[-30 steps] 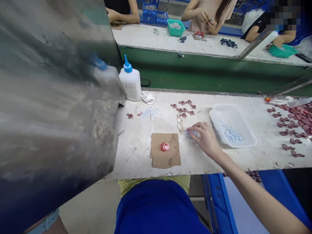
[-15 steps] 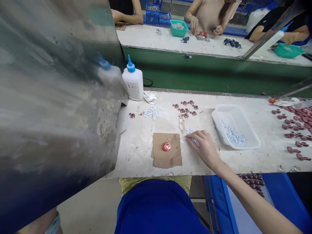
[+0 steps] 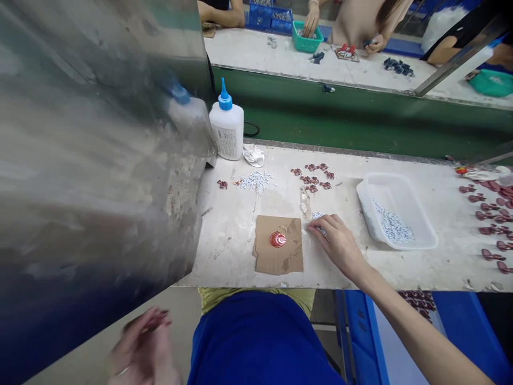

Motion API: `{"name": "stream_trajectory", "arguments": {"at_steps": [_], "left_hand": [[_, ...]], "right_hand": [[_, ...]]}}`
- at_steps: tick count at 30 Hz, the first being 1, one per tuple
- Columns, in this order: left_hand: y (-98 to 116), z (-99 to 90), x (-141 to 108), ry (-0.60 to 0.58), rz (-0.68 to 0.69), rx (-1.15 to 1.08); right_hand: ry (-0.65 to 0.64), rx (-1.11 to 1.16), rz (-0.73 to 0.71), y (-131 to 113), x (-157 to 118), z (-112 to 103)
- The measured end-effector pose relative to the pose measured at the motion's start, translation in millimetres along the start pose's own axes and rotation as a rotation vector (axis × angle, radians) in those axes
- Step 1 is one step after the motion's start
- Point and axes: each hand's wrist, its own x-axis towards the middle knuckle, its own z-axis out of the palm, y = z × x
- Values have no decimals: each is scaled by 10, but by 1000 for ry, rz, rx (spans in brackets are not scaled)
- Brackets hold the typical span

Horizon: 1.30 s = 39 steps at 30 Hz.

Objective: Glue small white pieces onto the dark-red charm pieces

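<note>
My right hand (image 3: 339, 246) rests at the small pile of white-and-blue bits (image 3: 318, 216) right of the cardboard. Its thumb and forefinger are pressed together; whatever is between them is too small to make out. On the brown cardboard (image 3: 264, 256) sits a round, shiny red piece (image 3: 278, 239) with a white mark. My left hand is not in view. Small brown-red figures (image 3: 310, 179) stand in a group behind the pile, and a loose heap of white-and-blue bits (image 3: 256, 181) lies to their left.
A metal panel (image 3: 100, 160) fills the left side. Beside it stands a glue bottle (image 3: 227, 128). A white tray (image 3: 419, 214) of bits and more brown pieces (image 3: 487, 216) are on the right. Another person's blurred hands (image 3: 142, 347) show at lower left; co-workers sit opposite.
The view has shifted slightly, while my right hand stays at the small pile. Two hands have appeared at lower left. A co-worker's hand opposite has moved into the green basket.
</note>
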Motion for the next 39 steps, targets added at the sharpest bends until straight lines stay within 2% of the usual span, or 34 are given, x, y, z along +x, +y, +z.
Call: {"name": "stream_trajectory", "arguments": {"at_steps": [3, 5, 7, 10, 19, 27, 34, 39], "left_hand": [[-26, 311, -92, -242, -96, -35], [8, 514, -105, -367, -109, -94], [61, 672, -78, -438, -98, -151], [135, 810, -5, -494, -43, -201], [144, 1029, 118, -608, 148, -256], [196, 1076, 117, -582, 119, -228], [369, 1083, 135, -623, 141, -299], [477, 1046, 190, -651, 192, -347]], "right_hand": [[-22, 92, 17, -132, -63, -27], [-32, 150, 29, -237, -95, -26], [-35, 199, 29, -337, -107, -8], [-31, 244, 8, -445, -90, 42], [-12, 274, -108, -505, -40, 195], [30, 345, -93, -551, -55, 167], [72, 554, -26, -900, -176, 4], [19, 794, 10, -1130, -251, -73]]}}
